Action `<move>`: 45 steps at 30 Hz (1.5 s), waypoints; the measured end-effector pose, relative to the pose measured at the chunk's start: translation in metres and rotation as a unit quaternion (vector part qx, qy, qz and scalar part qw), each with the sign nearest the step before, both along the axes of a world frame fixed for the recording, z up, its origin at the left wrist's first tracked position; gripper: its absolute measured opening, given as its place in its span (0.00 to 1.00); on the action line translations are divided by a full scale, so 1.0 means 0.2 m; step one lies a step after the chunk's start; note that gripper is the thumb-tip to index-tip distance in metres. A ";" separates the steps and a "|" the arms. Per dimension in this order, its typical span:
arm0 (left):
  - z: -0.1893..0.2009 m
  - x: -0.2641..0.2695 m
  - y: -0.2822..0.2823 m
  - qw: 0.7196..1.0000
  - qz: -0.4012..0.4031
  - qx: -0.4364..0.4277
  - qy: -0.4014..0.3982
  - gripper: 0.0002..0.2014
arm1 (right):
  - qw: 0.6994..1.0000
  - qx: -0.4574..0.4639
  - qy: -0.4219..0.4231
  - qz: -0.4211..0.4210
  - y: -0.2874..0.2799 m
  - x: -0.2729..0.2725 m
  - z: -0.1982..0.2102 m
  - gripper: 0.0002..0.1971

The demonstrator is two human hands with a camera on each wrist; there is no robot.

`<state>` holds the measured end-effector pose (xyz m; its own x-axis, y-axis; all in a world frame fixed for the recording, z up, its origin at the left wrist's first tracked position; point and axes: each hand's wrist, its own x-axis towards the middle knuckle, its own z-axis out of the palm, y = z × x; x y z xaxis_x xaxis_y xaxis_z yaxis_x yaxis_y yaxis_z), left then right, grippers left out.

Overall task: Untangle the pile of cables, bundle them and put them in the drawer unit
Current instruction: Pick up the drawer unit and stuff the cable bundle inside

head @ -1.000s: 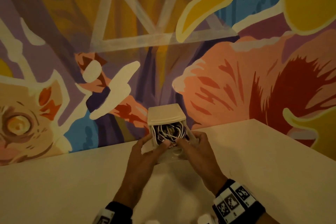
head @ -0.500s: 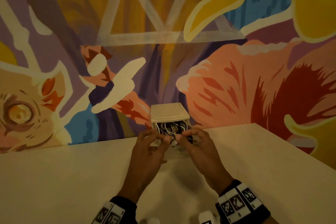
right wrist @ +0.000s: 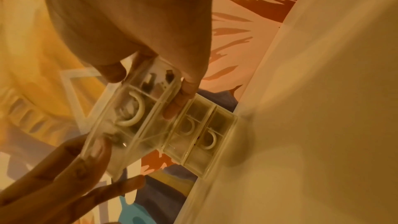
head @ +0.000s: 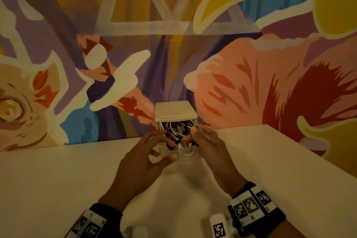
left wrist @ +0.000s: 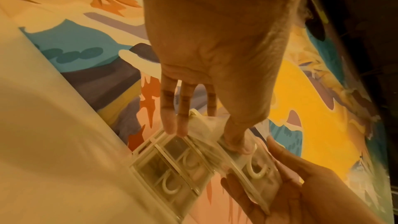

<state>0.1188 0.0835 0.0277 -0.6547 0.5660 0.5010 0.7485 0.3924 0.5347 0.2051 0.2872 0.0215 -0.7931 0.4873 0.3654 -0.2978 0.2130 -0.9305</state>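
A small cream drawer unit (head: 175,110) stands on the white table (head: 58,179) against the wall. Its clear top drawer (head: 185,153) is pulled partway out and is stuffed with black and white cables (head: 176,131). My left hand (head: 168,145) has straight fingers along the drawer's left side and its thumb pressed on the drawer front (left wrist: 254,168). My right hand (head: 191,134) grips the drawer (right wrist: 129,117) across its width, thumb on one side and fingers on the other. Two lower drawers (right wrist: 200,135) with ring handles are pushed in.
A painted mural wall (head: 251,83) rises directly behind the unit. The table's right edge (head: 309,152) runs diagonally toward me. Both wrists carry black bands with marker tags.
Both hands have moved forward toward the unit and the cable-filled drawer has slid a little further in. The left thumb now lies on the drawer front.
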 end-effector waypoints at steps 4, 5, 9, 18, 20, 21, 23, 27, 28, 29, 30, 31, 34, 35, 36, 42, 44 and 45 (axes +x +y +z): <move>-0.01 0.01 0.00 1.000 0.013 0.001 0.003 0.15 | 0.998 0.059 -0.020 0.031 0.01 0.03 0.04 0.20; -0.01 0.01 0.00 1.000 0.014 0.008 0.002 0.14 | 0.995 0.091 -0.027 0.044 0.01 0.04 0.05 0.18; -0.02 0.02 0.00 1.000 0.009 0.013 0.005 0.20 | 0.976 0.201 -0.014 0.077 0.05 0.09 0.07 0.20; -0.02 0.02 0.01 0.998 0.036 -0.036 0.042 0.23 | 0.926 0.376 -0.011 0.011 0.10 0.07 0.06 0.14; -0.01 0.02 0.02 0.998 0.033 -0.035 0.031 0.19 | 0.929 0.369 0.023 -0.023 0.12 0.07 0.06 0.13; -0.01 0.02 0.03 0.998 0.031 -0.038 0.027 0.17 | 0.934 0.353 0.041 -0.034 0.13 0.06 0.05 0.14; -0.01 0.01 0.03 0.998 0.026 -0.044 0.029 0.15 | 0.942 0.330 0.048 -0.035 0.15 0.06 0.04 0.17; -0.02 0.00 0.04 0.998 0.033 -0.055 0.021 0.15 | 0.939 0.341 -0.007 -0.040 0.17 0.05 0.03 0.20; -0.02 0.00 0.04 0.997 0.033 -0.059 0.022 0.17 | 0.935 0.353 -0.008 -0.048 0.17 0.05 0.03 0.21; -0.01 0.01 0.05 0.997 0.032 -0.066 0.026 0.18 | 0.931 0.362 0.001 -0.056 0.17 0.05 0.03 0.21; -0.01 0.01 0.05 0.996 0.027 -0.077 0.032 0.20 | 0.927 0.370 0.015 -0.062 0.16 0.05 0.03 0.21; -0.01 0.01 0.06 0.994 0.025 -0.095 0.041 0.20 | 0.924 0.375 0.026 -0.067 0.16 0.05 0.03 0.20; 0.02 0.00 0.07 0.985 0.034 -0.156 0.065 0.19 | 0.927 0.367 0.019 -0.070 0.17 0.05 0.04 0.20; 0.04 0.00 0.07 0.981 0.039 -0.175 0.070 0.19 | 0.933 0.354 0.008 -0.067 0.18 0.05 0.04 0.23; 0.06 -0.01 0.06 0.978 0.042 -0.190 0.072 0.19 | 0.938 0.339 -0.003 -0.064 0.18 0.05 0.04 0.26; 0.13 -0.08 0.09 0.972 0.066 -0.202 0.106 0.20 | 0.938 0.322 0.081 -0.101 0.19 0.05 0.05 0.26; 0.13 -0.09 0.13 0.973 0.083 -0.185 0.114 0.21 | 0.939 0.310 0.086 -0.121 0.21 0.03 0.04 0.19; 0.13 -0.10 0.15 0.975 0.091 -0.167 0.114 0.23 | 0.942 0.300 0.083 -0.129 0.21 0.02 0.03 0.16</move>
